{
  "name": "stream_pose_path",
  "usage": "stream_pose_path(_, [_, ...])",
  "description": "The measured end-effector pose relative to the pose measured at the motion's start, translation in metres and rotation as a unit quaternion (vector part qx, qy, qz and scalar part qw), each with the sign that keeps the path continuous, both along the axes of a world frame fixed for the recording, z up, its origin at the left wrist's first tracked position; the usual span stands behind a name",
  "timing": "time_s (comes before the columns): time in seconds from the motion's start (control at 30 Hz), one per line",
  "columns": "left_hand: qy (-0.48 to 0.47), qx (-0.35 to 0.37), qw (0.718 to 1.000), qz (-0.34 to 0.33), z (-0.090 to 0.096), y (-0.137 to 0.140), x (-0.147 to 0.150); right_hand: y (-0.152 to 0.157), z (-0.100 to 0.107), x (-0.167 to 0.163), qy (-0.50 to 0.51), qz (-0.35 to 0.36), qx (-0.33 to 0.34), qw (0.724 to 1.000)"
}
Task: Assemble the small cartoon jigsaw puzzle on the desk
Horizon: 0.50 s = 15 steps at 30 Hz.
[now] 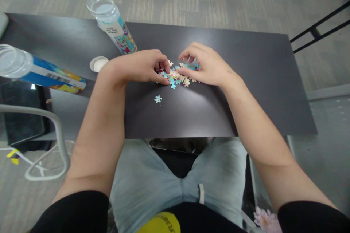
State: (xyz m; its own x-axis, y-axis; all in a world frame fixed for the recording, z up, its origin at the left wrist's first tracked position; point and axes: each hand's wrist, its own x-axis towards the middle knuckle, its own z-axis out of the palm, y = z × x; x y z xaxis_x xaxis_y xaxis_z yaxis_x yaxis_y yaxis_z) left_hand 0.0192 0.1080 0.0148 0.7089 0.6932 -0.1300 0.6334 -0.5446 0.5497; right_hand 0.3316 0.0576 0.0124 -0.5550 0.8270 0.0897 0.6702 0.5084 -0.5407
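A small heap of colourful jigsaw puzzle pieces (179,76) lies on the dark table between my two hands. From the left, my left hand (149,66) reaches into the heap, thumb and fingers apart and curved around pieces at its edge. My right hand (205,63) arches over the heap's right side with its fingers spread and the thumb low against the pieces. Part of the heap is hidden beneath both hands. One light-blue puzzle piece (158,99) lies alone, nearer to me.
A clear tube with a cartoon print (117,31) stands behind my left hand. Another tube, blue and yellow (54,72), is at the left. A white round cap (98,64) lies by my left wrist. A grey chair frame (58,127) is at the lower left of the dark table (246,51).
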Motion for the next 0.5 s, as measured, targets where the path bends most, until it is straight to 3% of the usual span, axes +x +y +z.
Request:
stream_pose_path(0.17, [-0.019,-0.005,1.0,0.004,0.01,-0.006,0.008,-0.006,-0.006,-0.013,-0.033,0.057,0.01,0.998])
stream_pose_path(0.33, [-0.047,-0.046,0.997,0.033,0.012,-0.008,0.009,-0.009,-0.013,-0.018,-0.043,0.059,0.018,0.997])
stream_pose_path(0.5, [-0.049,-0.026,0.996,0.076,0.019,-0.009,0.01,-0.007,-0.021,-0.017,-0.024,0.05,0.039,0.998])
